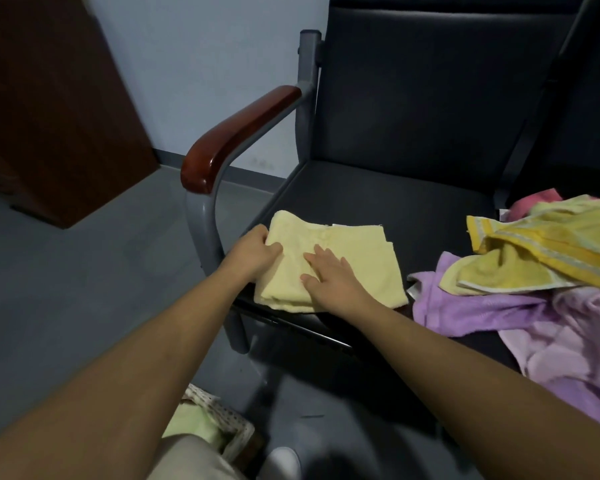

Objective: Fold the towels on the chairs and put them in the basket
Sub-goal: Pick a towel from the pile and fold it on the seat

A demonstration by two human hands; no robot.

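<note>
While both bare arms reached forward, the right hand [329, 277] lay flat, fingers spread, on the folded yellow towel [333, 268] at the chair seat's [395, 209] front; the left hand [253, 252] pinched its left edge.

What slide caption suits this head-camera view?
Both hands, left and right, press a folded yellow towel on a chair seat.

Folded towel [340, 265] on chair seat [378, 199]; towel heap [534, 271] right; basket [222, 424] on floor [66, 289] below-left.
</note>
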